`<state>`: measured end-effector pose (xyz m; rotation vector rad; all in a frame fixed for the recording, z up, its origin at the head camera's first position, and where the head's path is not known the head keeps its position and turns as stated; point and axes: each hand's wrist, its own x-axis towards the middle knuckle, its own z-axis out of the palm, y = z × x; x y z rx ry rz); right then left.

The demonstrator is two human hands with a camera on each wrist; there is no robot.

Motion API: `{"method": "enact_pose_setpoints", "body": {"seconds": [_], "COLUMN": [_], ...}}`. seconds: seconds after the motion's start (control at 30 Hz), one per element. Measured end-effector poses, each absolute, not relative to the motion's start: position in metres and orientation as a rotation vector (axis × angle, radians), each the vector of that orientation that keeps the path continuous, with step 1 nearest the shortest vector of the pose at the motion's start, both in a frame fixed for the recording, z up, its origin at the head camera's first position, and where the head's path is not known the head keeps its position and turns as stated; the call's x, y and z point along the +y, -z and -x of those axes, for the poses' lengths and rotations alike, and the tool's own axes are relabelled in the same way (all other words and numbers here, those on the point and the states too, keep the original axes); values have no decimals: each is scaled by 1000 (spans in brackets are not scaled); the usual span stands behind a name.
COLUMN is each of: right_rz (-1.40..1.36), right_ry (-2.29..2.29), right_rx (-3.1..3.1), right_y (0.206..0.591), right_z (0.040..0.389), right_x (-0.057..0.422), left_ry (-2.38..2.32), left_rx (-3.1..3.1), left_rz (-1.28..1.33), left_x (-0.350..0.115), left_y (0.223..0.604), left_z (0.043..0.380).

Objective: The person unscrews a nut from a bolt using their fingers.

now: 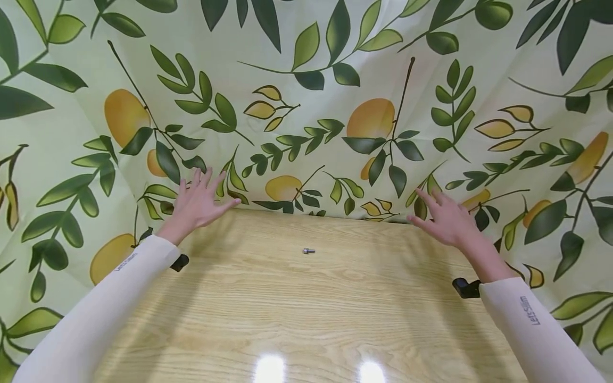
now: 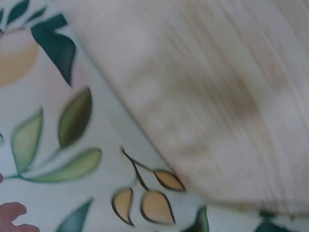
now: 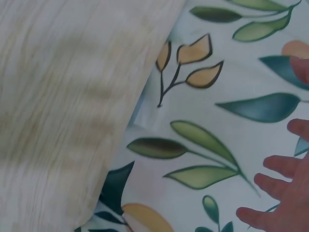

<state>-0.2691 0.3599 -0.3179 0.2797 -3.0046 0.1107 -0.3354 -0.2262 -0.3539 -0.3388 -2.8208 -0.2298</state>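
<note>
We logged: 1 bolt (image 1: 308, 251), betw. L hand (image 1: 197, 204) & R hand (image 1: 449, 218), flat b/c table (image 1: 297, 303) bore it; both hands empty, spread.

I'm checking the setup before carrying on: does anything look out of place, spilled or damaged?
Nothing stands out. The small metal screw lies on the wooden table, no spill or damage shows, and the bright patches look like reflections.
</note>
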Motion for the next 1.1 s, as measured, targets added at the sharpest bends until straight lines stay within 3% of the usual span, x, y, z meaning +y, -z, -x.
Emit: {"method": "enact_pose_setpoints", "body": {"seconds": [0.3,0.57,1.1], "right_rz": [-372,-435,-449], "right_ry": [-314,-417,-782], "right_rx": [-2973,-2912,-2915], "right_y": [340,384,442], "right_z": [243,233,245], "right_x": [334,305,249], "left_ry": [349,648,666], "left_rx": [-2856,-2931,-2903], "left_rz": [510,767,980], "left_x": [-186,-145,-66], "left_y": [381,409,445], "left_z": [310,291,314]}}
